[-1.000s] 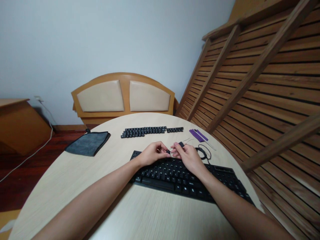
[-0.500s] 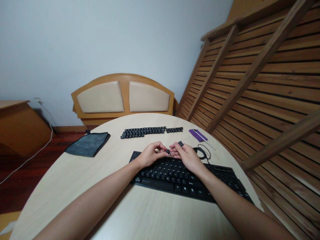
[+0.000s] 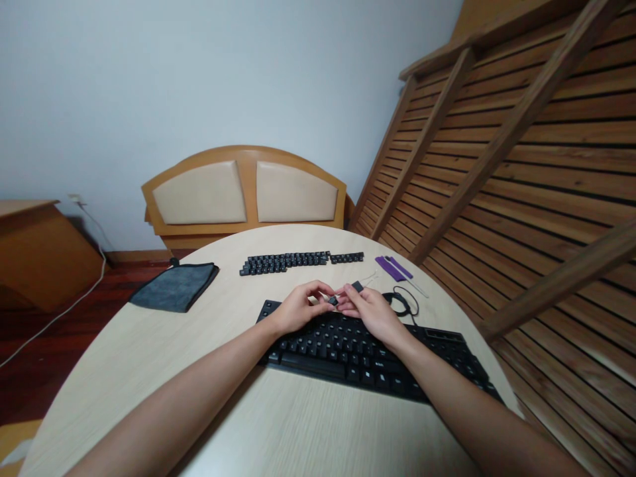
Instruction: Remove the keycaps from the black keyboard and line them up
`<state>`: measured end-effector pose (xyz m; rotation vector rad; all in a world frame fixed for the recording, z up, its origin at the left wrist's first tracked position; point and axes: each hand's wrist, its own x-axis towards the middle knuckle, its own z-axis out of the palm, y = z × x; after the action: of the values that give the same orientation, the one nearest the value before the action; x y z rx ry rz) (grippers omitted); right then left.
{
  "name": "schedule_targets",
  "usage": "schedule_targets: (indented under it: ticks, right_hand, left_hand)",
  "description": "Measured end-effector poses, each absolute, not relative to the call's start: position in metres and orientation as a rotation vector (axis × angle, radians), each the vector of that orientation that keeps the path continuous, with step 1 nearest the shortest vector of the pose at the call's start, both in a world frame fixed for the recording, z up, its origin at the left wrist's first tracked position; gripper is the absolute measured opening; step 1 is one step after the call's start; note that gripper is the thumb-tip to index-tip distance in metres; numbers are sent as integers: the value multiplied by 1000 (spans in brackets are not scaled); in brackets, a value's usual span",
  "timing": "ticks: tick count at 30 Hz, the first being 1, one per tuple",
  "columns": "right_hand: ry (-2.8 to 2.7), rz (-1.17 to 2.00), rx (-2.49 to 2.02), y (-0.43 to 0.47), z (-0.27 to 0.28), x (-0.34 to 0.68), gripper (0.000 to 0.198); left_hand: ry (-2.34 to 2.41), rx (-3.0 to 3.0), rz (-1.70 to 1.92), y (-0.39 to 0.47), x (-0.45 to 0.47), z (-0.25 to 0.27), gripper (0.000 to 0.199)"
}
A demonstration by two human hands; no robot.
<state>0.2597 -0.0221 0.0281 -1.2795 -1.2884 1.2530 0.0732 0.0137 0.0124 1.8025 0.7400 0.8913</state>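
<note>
Black and small, a keycap (image 3: 332, 301) sat pinched between your two hands just above the far edge of the keyboard (image 3: 368, 354), near its middle. Your left hand (image 3: 298, 308) had its grip closed on the keycap from the left, thumb and forefinger tips meeting on it, the other fingers curled in over the keyboard's top rows. Your right hand (image 3: 373, 311) met it from the right, its fingertips touching the same keycap; whether that grip truly clamped it or only steadied it, I could not tell. A second small dark piece (image 3: 357, 286) stood up from your right hand's fingers, just beyond the keycap.

Taking the keyboard as landmark: it lay on the pale wooden tabletop (image 3: 209, 344) at an angle, its right end nearer you. Beyond its far edge ran a row of loose keycaps (image 3: 285, 262), well apart from your hands. Beyond its right end lay two purple tools (image 3: 392, 267), and a black cable loop (image 3: 405, 303) lay just past your right hand. To the keyboard's far left a grey cloth (image 3: 175, 285) rested at the tabletop's rim.
</note>
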Motion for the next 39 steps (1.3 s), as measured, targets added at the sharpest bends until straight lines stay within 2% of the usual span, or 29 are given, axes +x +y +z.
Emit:
schedule_targets:
  ticks: [17,29,39]
  right_hand:
    - [-1262,1299,-1255,-25,32,258,33]
    - [-1253,1208,-1250,-22,30,259,30]
    - [-1291,1327,-1316,-26,33,255,33]
  left_hand:
    - [768,1835,951,13,72,16,19]
    - [780,2009,934,5,72,24,25]
    - [730,2046,945,4,72,23,18]
